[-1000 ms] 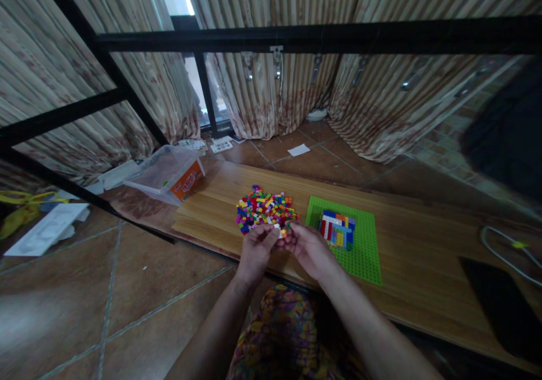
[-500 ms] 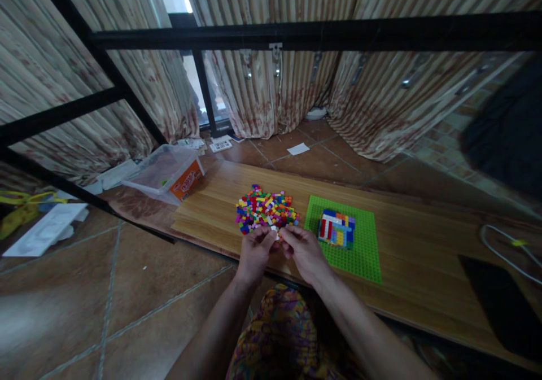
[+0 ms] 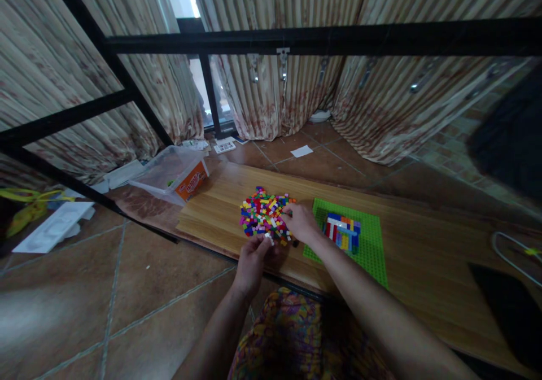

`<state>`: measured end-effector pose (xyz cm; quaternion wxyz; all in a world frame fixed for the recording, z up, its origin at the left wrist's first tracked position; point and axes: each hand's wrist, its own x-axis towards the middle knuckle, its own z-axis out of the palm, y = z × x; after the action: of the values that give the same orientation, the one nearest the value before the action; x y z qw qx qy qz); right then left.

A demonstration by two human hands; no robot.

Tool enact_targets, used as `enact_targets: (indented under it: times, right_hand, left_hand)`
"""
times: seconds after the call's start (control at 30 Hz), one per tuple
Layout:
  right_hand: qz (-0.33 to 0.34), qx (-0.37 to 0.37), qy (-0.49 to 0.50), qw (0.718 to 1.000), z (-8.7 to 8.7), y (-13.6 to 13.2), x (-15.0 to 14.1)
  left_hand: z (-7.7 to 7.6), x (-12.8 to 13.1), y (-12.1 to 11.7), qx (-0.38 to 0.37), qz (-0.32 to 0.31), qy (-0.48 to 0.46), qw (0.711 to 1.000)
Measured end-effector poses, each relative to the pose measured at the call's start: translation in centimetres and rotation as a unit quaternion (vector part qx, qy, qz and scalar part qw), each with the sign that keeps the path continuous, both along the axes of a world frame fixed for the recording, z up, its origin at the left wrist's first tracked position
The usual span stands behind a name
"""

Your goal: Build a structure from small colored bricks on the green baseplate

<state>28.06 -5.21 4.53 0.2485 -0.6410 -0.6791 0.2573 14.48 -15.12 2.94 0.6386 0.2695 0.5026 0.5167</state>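
Curtains (image 3: 288,97) fill the back of my view, and a black rail (image 3: 322,39) crosses in front of them. Below runs the wooden counter (image 3: 427,256). By its left end I have a clear tub (image 3: 195,181) with an orange label; something small and green shows in or through it, too faint to name. Right of centre, a green board (image 3: 372,258) carries a build (image 3: 344,232) of mixed bricks; my right forearm crosses the board's near side, hiding part of it. A dark slab (image 3: 506,306) lies farther right. Between tub and board sits the pile (image 3: 263,209) of loose bricks. My right hand (image 3: 300,222) is at its right edge, fingers bent close together; I can't tell whether they grip anything. My left hand (image 3: 251,261), at the near edge, pinches a white brick (image 3: 269,237), partly covered by the fingers.
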Motion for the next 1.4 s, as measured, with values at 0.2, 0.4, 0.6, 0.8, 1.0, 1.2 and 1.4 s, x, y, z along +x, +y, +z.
enact_targets:
  times: [0.2,0.4,0.6,0.8,1.0,1.2,1.4]
  right_hand:
    - [0.018,0.035,0.017,0.999,1.6,-2.2,0.7]
    - [0.095,0.031,0.209,0.973,1.7,-8.6,2.4]
    - [0.059,0.033,0.223,0.973,1.2,-12.7,5.2]
    - [0.03,0.016,0.217,0.976,1.8,-14.8,8.4]
    - [-0.073,0.055,0.202,0.975,-0.2,-14.4,12.6]
    - [-0.144,0.089,0.177,0.969,-1.6,-10.8,16.1]
    - [-0.154,0.07,0.18,0.969,-1.9,-9.1,15.9]
  left_hand:
    - [0.9,0.2,0.1,-0.029,0.015,-0.08,0.996]
    - [1.7,1.6,-0.7,-0.047,-0.042,-0.123,0.99]
    - [1.3,4.4,-2.1,-0.075,-0.121,-0.148,0.979]
    - [1.3,7.4,-2.8,-0.086,-0.178,-0.12,0.973]
    - [0.8,9.1,-2.6,-0.033,-0.186,0.032,0.981]
    - [0.3,8.8,-0.7,0.113,-0.124,0.271,0.948]
    - [-0.6,9.2,0.9,0.186,-0.13,0.383,0.896]
